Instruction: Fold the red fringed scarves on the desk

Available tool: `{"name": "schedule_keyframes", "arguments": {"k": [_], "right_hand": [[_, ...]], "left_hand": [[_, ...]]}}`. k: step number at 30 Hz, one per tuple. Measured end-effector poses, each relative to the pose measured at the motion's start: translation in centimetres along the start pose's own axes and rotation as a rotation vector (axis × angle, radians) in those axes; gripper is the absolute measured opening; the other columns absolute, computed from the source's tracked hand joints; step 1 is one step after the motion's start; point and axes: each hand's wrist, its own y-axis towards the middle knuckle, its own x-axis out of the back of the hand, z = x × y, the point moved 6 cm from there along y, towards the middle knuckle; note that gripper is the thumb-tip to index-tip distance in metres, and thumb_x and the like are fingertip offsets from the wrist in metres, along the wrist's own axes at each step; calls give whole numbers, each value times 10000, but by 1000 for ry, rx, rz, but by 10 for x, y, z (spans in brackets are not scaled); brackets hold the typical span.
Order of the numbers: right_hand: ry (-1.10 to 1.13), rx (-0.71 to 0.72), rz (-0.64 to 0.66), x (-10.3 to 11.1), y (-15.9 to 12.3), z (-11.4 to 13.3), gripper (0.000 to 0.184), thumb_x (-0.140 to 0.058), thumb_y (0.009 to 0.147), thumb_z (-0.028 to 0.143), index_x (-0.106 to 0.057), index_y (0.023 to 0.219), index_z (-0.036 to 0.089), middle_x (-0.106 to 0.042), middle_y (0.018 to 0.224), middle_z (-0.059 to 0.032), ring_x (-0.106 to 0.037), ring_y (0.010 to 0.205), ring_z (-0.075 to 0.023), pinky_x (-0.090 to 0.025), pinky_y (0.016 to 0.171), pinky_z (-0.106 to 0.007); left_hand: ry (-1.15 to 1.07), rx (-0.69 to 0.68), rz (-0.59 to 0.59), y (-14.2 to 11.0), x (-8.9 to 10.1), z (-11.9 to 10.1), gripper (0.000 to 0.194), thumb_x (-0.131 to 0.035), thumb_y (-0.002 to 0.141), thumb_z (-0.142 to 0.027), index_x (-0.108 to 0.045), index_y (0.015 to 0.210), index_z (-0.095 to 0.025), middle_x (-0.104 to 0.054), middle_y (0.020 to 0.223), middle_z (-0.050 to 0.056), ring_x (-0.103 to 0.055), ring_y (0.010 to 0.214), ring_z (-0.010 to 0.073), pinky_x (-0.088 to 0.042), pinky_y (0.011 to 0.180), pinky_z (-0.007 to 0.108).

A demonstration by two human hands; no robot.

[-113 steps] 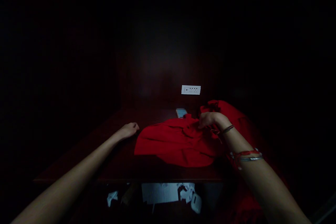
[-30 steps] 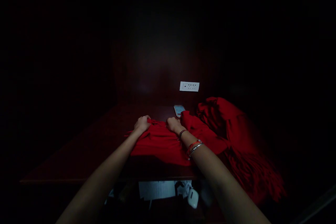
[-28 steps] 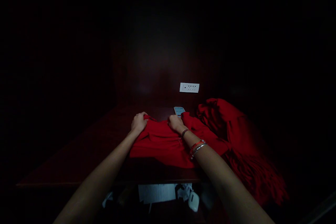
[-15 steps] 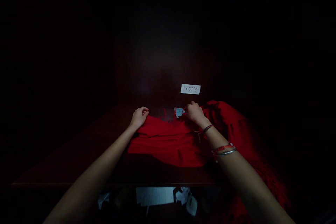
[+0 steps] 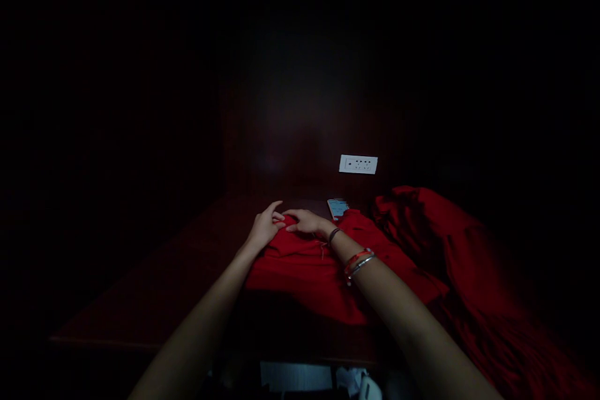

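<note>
A red garment point(image 5: 300, 275) lies spread in loose folds on the dark wooden table. At its upper left edge, my left hand point(image 5: 266, 227) pinches the fabric between the thumb and curled fingers, its index finger raised. Close beside it, my right hand point(image 5: 307, 222) has its fingers bent over the same edge, with red cloth between thumb and fingers. The two hands almost touch. The fingertips are partly hidden in the dim light. Bracelets point(image 5: 359, 262) circle my right wrist and forearm.
A phone with a lit screen point(image 5: 337, 208) lies behind the garment. More red fabric point(image 5: 445, 231) is heaped at the right and hangs over the table's front edge point(image 5: 140, 345). A white socket panel point(image 5: 359, 164) is on the back wall. Papers point(image 5: 296, 377) show below the tabletop.
My right hand has moved left, bringing its part of the garment's edge beside my left hand. The thin red straps seen before no longer show. The view has shifted slightly left.
</note>
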Motion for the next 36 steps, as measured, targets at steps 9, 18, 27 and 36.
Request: {"name": "schedule_keyframes", "arguments": {"k": [9,18,27,36], "right_hand": [[201,-317,-409,104,-28,-45,179,-494,694,183,-603,823,122,-603,730,-10,-515,627,-87,-383,539,-166],[-210,-891,-918,237,-201,-79,339,-408,751,205,-510,1014,17,-489,974,-241,-459,917,-261,-340,701,-367],[-417,-156,-117,90,-125,-15,465,-509,702,311,-438,1142,178,-421,1168,-80,-402,1026,-175,-317,831,-259],[-365,-34,42,87,-67,1,183,-446,751,215,-609,801,147,-613,734,-31,-510,645,-106,-339,598,-186]], "left_hand": [[1,70,204,-4,-24,9,409,-586,620,-298,-518,1000,-164,-586,731,0,-544,653,118,-420,604,207],[158,-66,270,-19,-49,-13,232,-577,596,-236,-530,821,-206,-565,832,1,-516,812,163,-378,743,253],[-62,-204,206,-31,-43,-50,293,-490,695,-185,-404,972,-228,-582,841,-23,-543,815,122,-383,759,223],[40,-187,72,-24,-26,-36,239,-473,682,-165,-449,917,-198,-565,864,14,-534,792,128,-402,719,224]]}}
